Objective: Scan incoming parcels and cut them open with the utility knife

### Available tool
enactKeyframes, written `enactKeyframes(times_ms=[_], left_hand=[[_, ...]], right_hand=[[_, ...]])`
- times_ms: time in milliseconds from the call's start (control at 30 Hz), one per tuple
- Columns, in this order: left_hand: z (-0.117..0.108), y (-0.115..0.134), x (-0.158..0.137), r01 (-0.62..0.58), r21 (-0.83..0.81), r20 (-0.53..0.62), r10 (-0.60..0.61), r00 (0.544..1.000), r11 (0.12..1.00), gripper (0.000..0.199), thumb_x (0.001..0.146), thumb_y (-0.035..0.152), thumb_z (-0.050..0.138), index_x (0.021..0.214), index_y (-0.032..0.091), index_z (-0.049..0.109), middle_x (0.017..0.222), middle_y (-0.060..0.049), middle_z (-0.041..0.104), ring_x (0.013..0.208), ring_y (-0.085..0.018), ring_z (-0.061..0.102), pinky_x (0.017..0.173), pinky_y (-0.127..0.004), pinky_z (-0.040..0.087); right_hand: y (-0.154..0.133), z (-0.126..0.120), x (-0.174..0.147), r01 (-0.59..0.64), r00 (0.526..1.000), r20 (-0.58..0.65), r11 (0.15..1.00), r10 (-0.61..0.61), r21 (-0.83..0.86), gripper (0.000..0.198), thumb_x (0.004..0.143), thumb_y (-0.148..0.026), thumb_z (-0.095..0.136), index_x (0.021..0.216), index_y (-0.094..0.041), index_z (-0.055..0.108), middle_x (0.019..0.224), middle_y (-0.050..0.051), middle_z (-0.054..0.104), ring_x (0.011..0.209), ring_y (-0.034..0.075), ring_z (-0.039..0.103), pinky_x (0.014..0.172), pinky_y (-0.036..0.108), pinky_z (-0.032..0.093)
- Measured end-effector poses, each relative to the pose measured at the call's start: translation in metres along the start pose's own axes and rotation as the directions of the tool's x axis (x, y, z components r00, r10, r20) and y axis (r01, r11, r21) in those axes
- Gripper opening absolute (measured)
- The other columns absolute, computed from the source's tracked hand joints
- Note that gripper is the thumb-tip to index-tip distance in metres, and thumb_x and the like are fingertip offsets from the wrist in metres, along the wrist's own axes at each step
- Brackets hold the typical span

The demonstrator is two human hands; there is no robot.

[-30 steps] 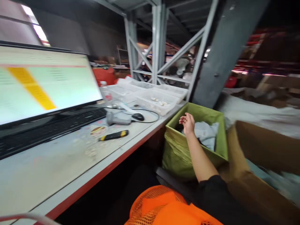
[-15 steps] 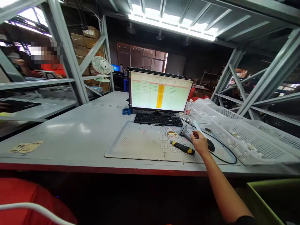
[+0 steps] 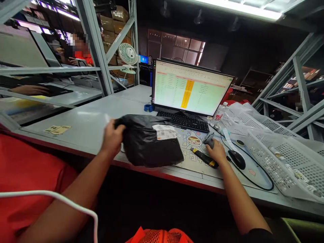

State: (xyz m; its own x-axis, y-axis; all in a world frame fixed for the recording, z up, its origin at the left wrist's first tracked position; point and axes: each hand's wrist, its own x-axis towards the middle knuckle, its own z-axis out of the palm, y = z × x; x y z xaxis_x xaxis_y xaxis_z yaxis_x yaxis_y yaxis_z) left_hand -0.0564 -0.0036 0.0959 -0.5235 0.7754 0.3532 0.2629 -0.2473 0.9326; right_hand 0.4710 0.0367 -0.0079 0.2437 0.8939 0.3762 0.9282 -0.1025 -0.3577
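My left hand (image 3: 112, 137) is closed on the left end of a black plastic parcel (image 3: 152, 148), which is held over the desk mat's left part. A white shipping label (image 3: 165, 132) faces up on the parcel. On the right, my right hand (image 3: 216, 150) wraps round the handle of a grey barcode scanner (image 3: 209, 137), whose head points up and away from me. Just below that hand lies a black and yellow box cutter (image 3: 204, 157) on the mat. A black mouse (image 3: 236, 159) rests to the right of the hand.
Behind the parcel stand a keyboard (image 3: 187, 121) and a monitor (image 3: 191, 89) showing a spreadsheet. White plastic baskets (image 3: 286, 162) line the right side. A blue tape roll (image 3: 148, 107) sits left of the monitor. Another person (image 3: 83, 50) is beyond the frame at left.
My left hand has come into view with the black parcel. My right hand has closed round the scanner's handle. The camera view has shifted.
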Motion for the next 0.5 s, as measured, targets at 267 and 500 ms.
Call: enactKeyframes(times_ms=[267,500], left_hand=[[0.077,-0.016,0.009,-0.038,0.503,0.486,-0.246,0.839,0.863,0.053,0.068,0.046,0.084,0.108,0.015,0.07,0.114,-0.02,0.075,0.118,-0.046,0.066,0.105,-0.056,0.051],[0.117,0.037,-0.066,-0.679,0.342,0.764,0.229,0.604,0.65,0.039,0.106,0.041,0.053,0.134,0.018,0.066,0.133,-0.012,0.073,0.124,-0.031,0.067,0.11,-0.043,0.051]], right_hand=[[-0.027,-0.015,-0.003,-0.036,0.999,0.008,0.996,0.037,-0.079,0.066,0.093,-0.039,0.06,0.149,-0.005,0.056,0.144,0.027,0.062,0.132,0.042,0.058,0.113,0.055,0.043],[-0.108,-0.027,-0.013,0.377,0.925,-0.107,0.858,-0.364,0.349,0.037,0.102,-0.038,0.05,0.122,-0.019,0.074,0.123,0.014,0.076,0.118,0.031,0.069,0.112,0.05,0.049]])
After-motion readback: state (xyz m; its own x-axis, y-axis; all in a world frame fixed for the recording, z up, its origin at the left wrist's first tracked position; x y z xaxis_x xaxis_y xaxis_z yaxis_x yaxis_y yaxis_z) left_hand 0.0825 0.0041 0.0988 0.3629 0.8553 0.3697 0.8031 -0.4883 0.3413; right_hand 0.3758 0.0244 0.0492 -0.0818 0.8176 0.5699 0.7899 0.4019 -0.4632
